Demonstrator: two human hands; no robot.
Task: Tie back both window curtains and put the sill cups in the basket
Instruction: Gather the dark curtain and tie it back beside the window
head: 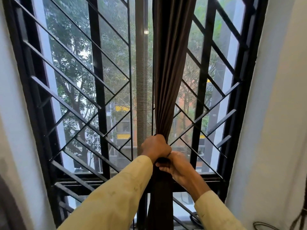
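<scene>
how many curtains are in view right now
1. The dark curtain hangs at the middle of the window, gathered where the left hand grips it above the right hand. A blurred dark shape at the lower left edge might be another; cannot tell.

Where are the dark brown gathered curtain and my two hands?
dark brown gathered curtain (167, 72): head view, folds above the hands.
left hand (155, 146): head view, back of the fist.
right hand (178, 166): head view, hand's middle.

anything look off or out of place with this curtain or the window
Nothing looks damaged or spilled. One oddity: the dark brown curtain is bunched in front of the middle of the window grille rather than at a side. The left hand grips it above and the right hand just below.
</scene>
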